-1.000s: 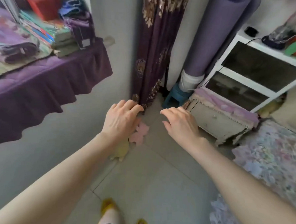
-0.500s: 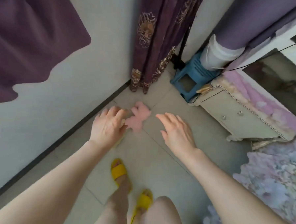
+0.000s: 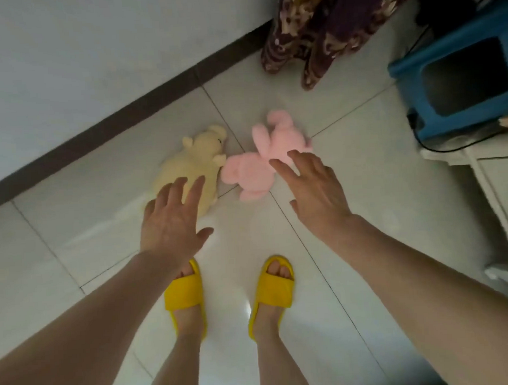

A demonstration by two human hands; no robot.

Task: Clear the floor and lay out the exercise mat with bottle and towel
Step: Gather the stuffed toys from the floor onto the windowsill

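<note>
Two plush toys lie side by side on the tiled floor near the wall: a pale yellow plush toy [image 3: 194,163] on the left and a pink plush rabbit [image 3: 262,156] on the right. My left hand [image 3: 172,223] hovers over the near end of the yellow toy, fingers spread and straight. My right hand [image 3: 311,189] reaches over the near edge of the pink rabbit, fingers spread too. Neither hand holds anything. The mat, bottle and towel are out of view.
My feet in yellow slippers [image 3: 184,293] stand just behind the toys. A dark skirting board [image 3: 96,135] runs along the wall. A purple curtain [image 3: 312,33] hangs at the top, a blue plastic stool [image 3: 459,84] with a black cable stands right, beside a white cabinet [image 3: 500,194].
The view has tipped down toward the floor as I bent lower. Both hands have come down closer to the two toys, and the yellow toy is now uncovered.
</note>
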